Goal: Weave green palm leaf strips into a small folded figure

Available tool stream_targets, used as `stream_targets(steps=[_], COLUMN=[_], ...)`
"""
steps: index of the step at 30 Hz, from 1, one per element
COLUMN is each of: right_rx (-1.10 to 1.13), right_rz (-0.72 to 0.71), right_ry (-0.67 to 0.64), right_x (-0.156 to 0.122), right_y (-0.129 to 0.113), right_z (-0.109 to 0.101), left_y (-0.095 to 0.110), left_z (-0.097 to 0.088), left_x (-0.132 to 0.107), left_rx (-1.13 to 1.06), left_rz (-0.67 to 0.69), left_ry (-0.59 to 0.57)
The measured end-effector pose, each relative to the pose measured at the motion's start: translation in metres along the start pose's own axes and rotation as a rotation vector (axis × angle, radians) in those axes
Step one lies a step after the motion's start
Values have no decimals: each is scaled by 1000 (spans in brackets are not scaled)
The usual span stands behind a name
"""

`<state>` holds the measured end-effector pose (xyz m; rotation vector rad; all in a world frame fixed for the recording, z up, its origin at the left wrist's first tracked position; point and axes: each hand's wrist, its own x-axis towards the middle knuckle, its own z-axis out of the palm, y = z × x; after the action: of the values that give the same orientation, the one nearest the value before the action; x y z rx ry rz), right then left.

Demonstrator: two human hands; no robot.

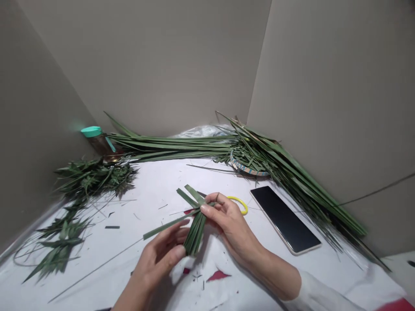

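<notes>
A small bundle of green palm-leaf strips [195, 224] is held between both hands above the white table cover [155, 185]. My left hand [160, 255] pinches the lower end of the strips from below. My right hand [228, 222] grips the upper part, where several strips cross and fan out to the left. One long strip sticks out leftward from the bundle.
Long palm leaves [181, 147] lie along the back wall and down the right side. A phone [284, 218] lies face up at right, yellow-handled scissors [240, 203] behind my right hand. Woven leaf pieces [87, 177] and a teal-lidded jar [97, 140] sit at left. Red scraps [218, 275] lie near.
</notes>
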<state>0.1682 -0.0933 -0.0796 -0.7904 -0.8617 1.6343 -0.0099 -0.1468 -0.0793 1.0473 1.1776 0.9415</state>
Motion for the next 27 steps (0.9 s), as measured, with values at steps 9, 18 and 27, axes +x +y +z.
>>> stream_targets(steps=[9, 18, 27], right_rx=[-170, -374, -504], right_rz=[25, 45, 22], right_ry=[-19, -104, -88], right_x=[0, 4, 15], right_y=[15, -4, -10], right_z=[6, -8, -16], left_y=[12, 10, 6], left_z=[35, 25, 20], left_x=[28, 43, 43], left_rx=[-505, -506, -282], left_rz=[-61, -184, -212], left_ry=[77, 151, 39])
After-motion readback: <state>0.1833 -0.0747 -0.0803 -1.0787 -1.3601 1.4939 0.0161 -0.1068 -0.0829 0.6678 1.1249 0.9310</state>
